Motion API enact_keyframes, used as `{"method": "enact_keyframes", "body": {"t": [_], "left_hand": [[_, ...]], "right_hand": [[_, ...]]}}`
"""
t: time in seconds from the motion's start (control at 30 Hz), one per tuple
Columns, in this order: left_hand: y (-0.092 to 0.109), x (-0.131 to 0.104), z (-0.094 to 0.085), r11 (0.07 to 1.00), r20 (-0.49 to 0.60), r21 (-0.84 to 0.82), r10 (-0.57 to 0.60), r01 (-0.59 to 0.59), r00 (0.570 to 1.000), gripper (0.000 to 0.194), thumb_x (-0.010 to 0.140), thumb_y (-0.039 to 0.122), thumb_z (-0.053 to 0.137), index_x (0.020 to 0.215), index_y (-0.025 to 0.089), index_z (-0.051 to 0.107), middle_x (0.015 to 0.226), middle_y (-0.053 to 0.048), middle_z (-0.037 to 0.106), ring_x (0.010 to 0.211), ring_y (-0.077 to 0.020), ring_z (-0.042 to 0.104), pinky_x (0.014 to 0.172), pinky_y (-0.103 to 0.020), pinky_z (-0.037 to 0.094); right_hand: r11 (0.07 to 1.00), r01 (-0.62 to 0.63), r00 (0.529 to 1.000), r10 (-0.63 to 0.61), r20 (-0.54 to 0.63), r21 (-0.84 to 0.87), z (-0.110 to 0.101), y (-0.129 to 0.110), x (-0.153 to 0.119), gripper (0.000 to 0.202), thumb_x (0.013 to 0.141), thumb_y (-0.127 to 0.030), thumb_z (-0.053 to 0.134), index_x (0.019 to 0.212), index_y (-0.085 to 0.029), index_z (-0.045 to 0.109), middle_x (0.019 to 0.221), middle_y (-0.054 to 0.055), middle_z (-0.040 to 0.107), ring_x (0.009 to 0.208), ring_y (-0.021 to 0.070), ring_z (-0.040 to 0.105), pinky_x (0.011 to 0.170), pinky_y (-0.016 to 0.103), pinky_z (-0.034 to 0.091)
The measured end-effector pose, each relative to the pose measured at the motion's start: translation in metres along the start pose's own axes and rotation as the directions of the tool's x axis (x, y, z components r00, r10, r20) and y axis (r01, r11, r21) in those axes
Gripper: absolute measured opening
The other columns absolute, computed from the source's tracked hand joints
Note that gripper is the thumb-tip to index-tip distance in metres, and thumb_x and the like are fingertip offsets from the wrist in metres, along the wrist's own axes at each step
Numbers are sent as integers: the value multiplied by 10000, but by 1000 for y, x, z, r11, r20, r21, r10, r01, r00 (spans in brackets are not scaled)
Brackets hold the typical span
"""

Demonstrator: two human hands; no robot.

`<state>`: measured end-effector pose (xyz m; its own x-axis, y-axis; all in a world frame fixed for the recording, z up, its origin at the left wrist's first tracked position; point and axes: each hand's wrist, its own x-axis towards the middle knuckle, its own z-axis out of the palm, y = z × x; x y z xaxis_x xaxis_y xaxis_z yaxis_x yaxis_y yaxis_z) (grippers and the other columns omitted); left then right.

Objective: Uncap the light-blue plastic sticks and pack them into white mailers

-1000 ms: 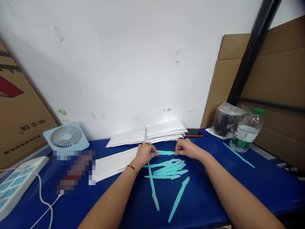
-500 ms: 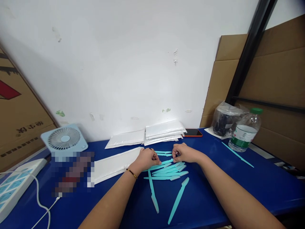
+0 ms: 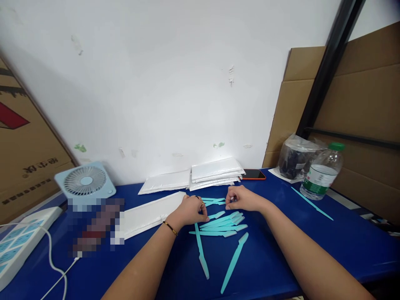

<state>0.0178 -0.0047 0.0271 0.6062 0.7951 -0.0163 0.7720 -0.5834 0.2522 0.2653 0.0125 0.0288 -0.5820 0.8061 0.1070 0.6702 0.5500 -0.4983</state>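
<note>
Several teal plastic sticks with blade-like ends lie in a loose pile (image 3: 223,223) on the blue table. My left hand (image 3: 192,210), wearing a ring and a bracelet, is pinched at the pile's left side, over a teal stick (image 3: 217,215); its grip is partly hidden. My right hand (image 3: 239,198) is closed at the right ends of the upper teal sticks (image 3: 214,201); what its fingertips hold is too small to make out. A long white padded packet (image 3: 150,214) lies left of my left hand. Two single sticks lie in front of the pile.
White packets (image 3: 215,170) are stacked by the wall, beside a phone (image 3: 253,174). At right are a bottle (image 3: 321,173), a bagged cup (image 3: 292,160) and a lone teal stick (image 3: 311,203). A fan (image 3: 84,181) and a power strip (image 3: 23,239) sit at left.
My right hand has moved slightly up, away from the main pile. My left hand has shifted slightly down and left. A stick that lay between both hands no longer shows there.
</note>
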Motion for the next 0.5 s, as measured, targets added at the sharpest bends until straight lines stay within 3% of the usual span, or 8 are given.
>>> {"method": "enact_keyframes", "body": {"t": [0.17, 0.3, 0.4, 0.5], "left_hand": [[5, 6, 7, 1000, -83, 5, -7, 8, 996, 165, 713, 396, 609, 697, 243, 671, 768, -4, 610, 842, -183, 518, 774, -319, 290], [2, 11, 8, 998, -170, 12, -59, 62, 984, 157, 732, 379, 598, 708, 239, 665, 831, -10, 610, 894, -198, 517, 803, -344, 290], [0, 11, 4, 994, -223, -47, -107, 99, 969, 221, 755, 436, 561, 831, 250, 653, 873, 0, 607, 862, -174, 531, 820, -343, 297], [3, 7, 0, 995, -228, -76, -85, 69, 970, 284, 748, 492, 550, 883, 260, 641, 863, 11, 604, 843, -161, 536, 816, -327, 302]], "right_hand": [[997, 75, 994, -74, 77, -7, 11, -8, 4, 283, 703, -483, 618, 712, -209, 688, 769, -3, 569, 700, 125, 517, 738, 263, 330], [996, -12, 1000, 13, 8, -84, -2, 9, 1, 251, 716, -435, 616, 704, -192, 678, 772, 4, 594, 697, 131, 520, 776, 296, 300], [989, -105, 994, 100, -52, -104, -15, 19, -5, 251, 702, -443, 621, 711, -201, 687, 775, 9, 606, 706, 144, 522, 783, 311, 292], [997, -61, 998, 61, 16, -45, -20, 17, -10, 275, 660, -469, 649, 766, -220, 701, 812, 15, 613, 744, 159, 532, 771, 296, 304]]}}
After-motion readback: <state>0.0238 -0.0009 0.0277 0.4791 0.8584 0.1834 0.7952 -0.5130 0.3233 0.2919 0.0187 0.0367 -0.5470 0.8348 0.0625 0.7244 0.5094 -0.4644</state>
